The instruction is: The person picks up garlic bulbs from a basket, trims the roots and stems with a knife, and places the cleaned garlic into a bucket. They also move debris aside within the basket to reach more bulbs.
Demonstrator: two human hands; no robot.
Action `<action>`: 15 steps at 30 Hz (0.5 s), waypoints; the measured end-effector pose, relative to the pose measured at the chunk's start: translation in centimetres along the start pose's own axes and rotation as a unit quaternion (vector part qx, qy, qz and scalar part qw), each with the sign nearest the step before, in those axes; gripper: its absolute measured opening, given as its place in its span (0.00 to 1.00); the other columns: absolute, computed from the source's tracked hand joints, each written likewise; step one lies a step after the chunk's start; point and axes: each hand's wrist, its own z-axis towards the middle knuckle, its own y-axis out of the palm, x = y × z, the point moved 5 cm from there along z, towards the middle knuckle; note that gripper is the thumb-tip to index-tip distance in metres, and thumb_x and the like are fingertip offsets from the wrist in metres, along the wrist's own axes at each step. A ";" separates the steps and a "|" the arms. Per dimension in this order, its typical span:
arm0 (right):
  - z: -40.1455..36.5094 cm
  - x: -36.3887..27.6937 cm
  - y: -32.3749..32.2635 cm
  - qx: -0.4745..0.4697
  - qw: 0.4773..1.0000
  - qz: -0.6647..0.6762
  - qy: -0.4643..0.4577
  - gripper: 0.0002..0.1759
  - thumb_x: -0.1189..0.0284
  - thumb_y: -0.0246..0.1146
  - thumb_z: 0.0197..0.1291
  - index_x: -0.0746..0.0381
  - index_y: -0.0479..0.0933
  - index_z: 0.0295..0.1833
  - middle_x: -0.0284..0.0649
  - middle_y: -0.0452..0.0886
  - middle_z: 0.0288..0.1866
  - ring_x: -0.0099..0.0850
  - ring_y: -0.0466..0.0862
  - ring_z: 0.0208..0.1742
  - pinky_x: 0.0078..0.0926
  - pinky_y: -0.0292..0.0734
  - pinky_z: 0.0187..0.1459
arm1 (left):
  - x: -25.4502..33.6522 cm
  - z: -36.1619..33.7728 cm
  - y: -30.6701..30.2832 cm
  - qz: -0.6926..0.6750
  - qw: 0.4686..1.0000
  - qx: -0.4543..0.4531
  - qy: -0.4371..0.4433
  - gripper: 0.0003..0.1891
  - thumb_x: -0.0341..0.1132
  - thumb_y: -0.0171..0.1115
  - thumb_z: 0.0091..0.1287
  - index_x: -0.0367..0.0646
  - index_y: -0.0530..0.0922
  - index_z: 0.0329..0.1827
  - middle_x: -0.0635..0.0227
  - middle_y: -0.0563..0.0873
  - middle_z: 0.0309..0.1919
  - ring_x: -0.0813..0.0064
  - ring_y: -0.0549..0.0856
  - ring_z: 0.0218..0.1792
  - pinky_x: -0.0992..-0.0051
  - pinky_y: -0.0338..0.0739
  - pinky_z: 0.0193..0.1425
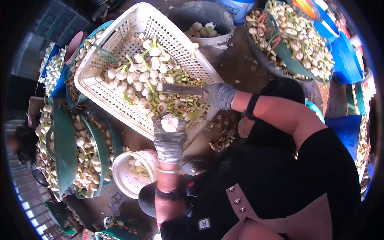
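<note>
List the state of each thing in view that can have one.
Left hand: gloved, holding garlic bulb
Right hand: gloved, gripping knife
Knife: blade bare, over basket
Basket: open, partly filled
Grey bucket: open, partly filled
White bucket: open, partly filled
Dark tub: heaped full

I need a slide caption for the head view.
Left hand holds a garlic bulb, right hand a knife, at a white basket.

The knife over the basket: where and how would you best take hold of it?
I'd take the knife by its handle end, from the person's right, where the gloved right hand grips it. The flat blade points left over the white basket, so this approach should avoid the blade. That hand hides most of the handle.
</note>
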 end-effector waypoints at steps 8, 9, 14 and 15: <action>3.4 -7.2 -2.8 -0.001 0.822 0.478 0.309 0.21 0.55 0.68 0.59 0.58 0.80 0.50 0.26 0.74 0.23 0.15 0.63 0.16 0.18 0.58 0.17 | -0.3 1.5 3.6 0.040 0.997 -0.051 0.040 0.36 0.28 0.68 0.58 0.42 0.60 0.70 0.62 0.81 0.43 0.71 0.83 0.41 0.74 0.78 0.49; 3.5 -6.9 -2.3 0.052 0.820 0.496 0.280 0.20 0.55 0.69 0.58 0.57 0.80 0.49 0.26 0.75 0.24 0.15 0.64 0.17 0.17 0.58 0.18 | 0.3 1.2 3.2 -0.074 0.995 -0.062 0.027 0.39 0.27 0.68 0.59 0.42 0.56 0.72 0.62 0.80 0.42 0.73 0.82 0.41 0.74 0.78 0.48; 3.5 -5.7 -2.0 0.021 0.885 0.365 0.289 0.20 0.59 0.70 0.57 0.59 0.80 0.49 0.32 0.83 0.36 0.20 0.79 0.35 0.22 0.74 0.37 | -3.3 1.6 1.6 -0.291 0.952 0.038 -0.090 0.32 0.37 0.59 0.68 0.43 0.55 0.71 0.60 0.77 0.49 0.72 0.80 0.46 0.72 0.77 0.49; 3.9 -6.9 -3.3 0.084 0.920 0.328 0.199 0.20 0.58 0.70 0.56 0.59 0.80 0.49 0.33 0.83 0.37 0.21 0.80 0.36 0.25 0.75 0.41 | -5.1 1.4 2.0 -0.426 0.887 0.053 -0.167 0.28 0.43 0.57 0.71 0.43 0.59 0.69 0.59 0.76 0.52 0.69 0.79 0.49 0.69 0.77 0.51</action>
